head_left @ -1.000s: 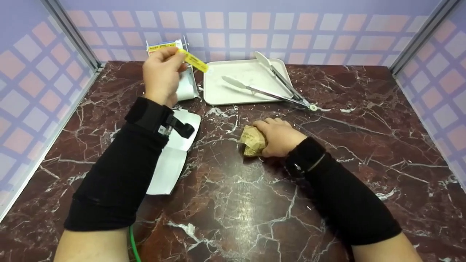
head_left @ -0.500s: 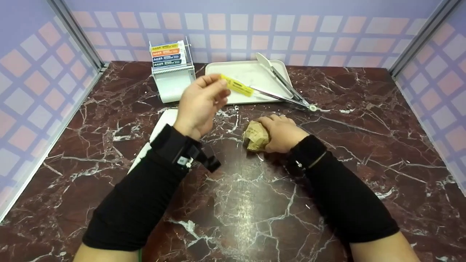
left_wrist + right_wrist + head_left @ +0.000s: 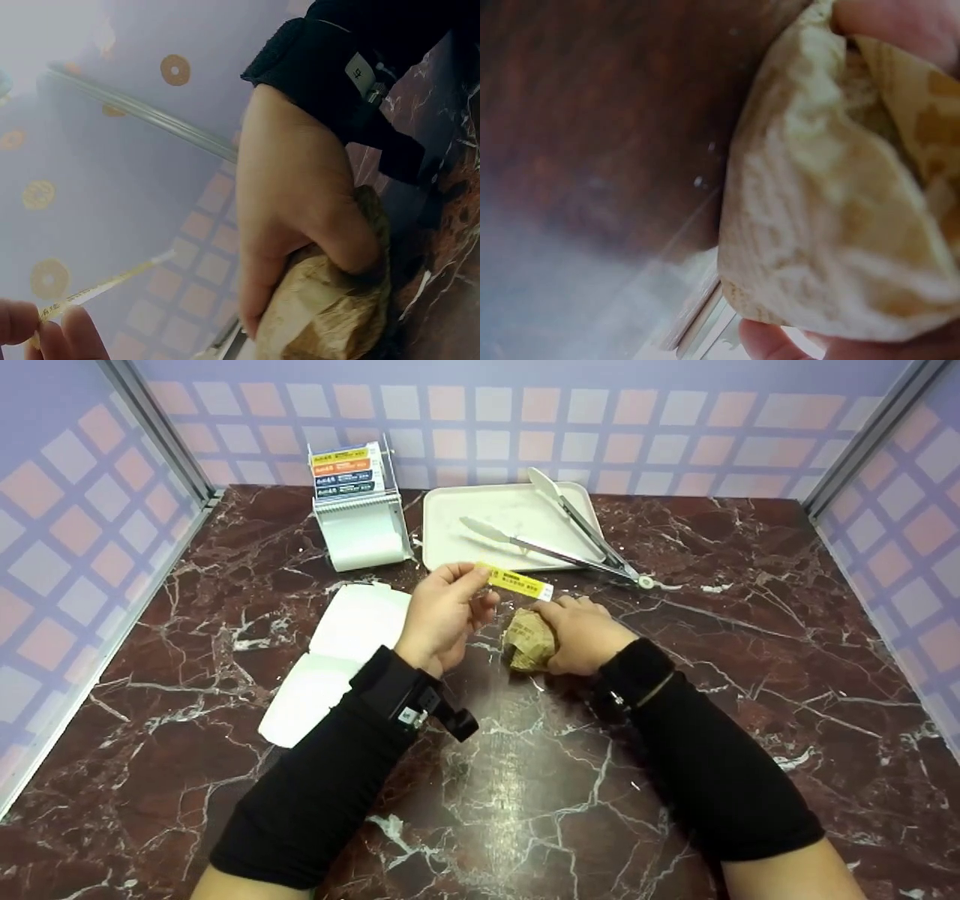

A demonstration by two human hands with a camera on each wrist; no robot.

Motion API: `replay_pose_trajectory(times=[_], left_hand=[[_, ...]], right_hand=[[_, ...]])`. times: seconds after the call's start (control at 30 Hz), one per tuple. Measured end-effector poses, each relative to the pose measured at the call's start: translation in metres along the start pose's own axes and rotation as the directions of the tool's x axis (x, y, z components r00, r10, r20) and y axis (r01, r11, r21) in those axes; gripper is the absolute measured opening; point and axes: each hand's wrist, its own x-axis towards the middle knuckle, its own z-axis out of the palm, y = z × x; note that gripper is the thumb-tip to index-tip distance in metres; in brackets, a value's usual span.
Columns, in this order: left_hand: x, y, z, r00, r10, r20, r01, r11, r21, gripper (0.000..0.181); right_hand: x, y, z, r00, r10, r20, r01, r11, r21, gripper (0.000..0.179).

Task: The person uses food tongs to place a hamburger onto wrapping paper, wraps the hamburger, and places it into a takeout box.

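My left hand pinches one end of a yellow printed sticker strip between thumb and fingers. In the left wrist view the strip is seen nearly edge-on, held at the fingertips. My right hand grips a bundle wrapped in crumpled brown printed paper on the marbled table. Thumb and fingers lie on opposite sides of the wrapped bundle in the right wrist view; its contents are hidden by the paper. The strip's free end is close above the bundle and overlaps the right fingers in the head view.
An opened white clamshell box lies left of the hands. Behind it stands a label dispenser with yellow, orange and blue label rolls. A white tray sits at the back, with metal tongs across it. Patterned walls enclose the table.
My left hand has carried the yellow strip away from the dispenser, rightward and toward me, up to the wrapped bundle. The right hand keeps its grip; the bundle has shifted slightly.
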Motion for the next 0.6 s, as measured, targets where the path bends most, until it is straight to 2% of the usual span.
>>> replay_pose_trajectory(times=[0.13,0.27,0.37,0.47,0.6], left_hand=[[0.004,-0.01,-0.007,0.998,-0.05,0.039,0.051,0.998,-0.04,0.004],[0.004,-0.015,-0.014,0.989,-0.088,0.119,0.091,0.996,-0.023,0.007],[0.003,-0.018,-0.017,0.982,-0.109,0.151,0.114,0.993,-0.026,0.009],[0.003,-0.02,-0.017,0.984,-0.118,0.136,0.127,0.99,-0.062,0.009],[0.006,-0.026,-0.017,0.992,-0.101,0.073,0.109,0.988,-0.107,0.004]], right_hand=[[0.0,0.001,0.0,1.0,0.001,0.003,-0.001,1.0,-0.01,0.099],[0.0,0.002,0.001,1.0,0.006,-0.006,-0.006,1.0,-0.006,0.098],[0.0,0.002,0.001,1.0,0.004,-0.003,-0.004,1.0,-0.009,0.096],[0.0,0.001,0.002,1.0,0.003,0.0,-0.003,1.0,-0.016,0.093],[0.001,0.0,0.002,1.0,-0.002,-0.006,0.002,1.0,-0.025,0.085]])
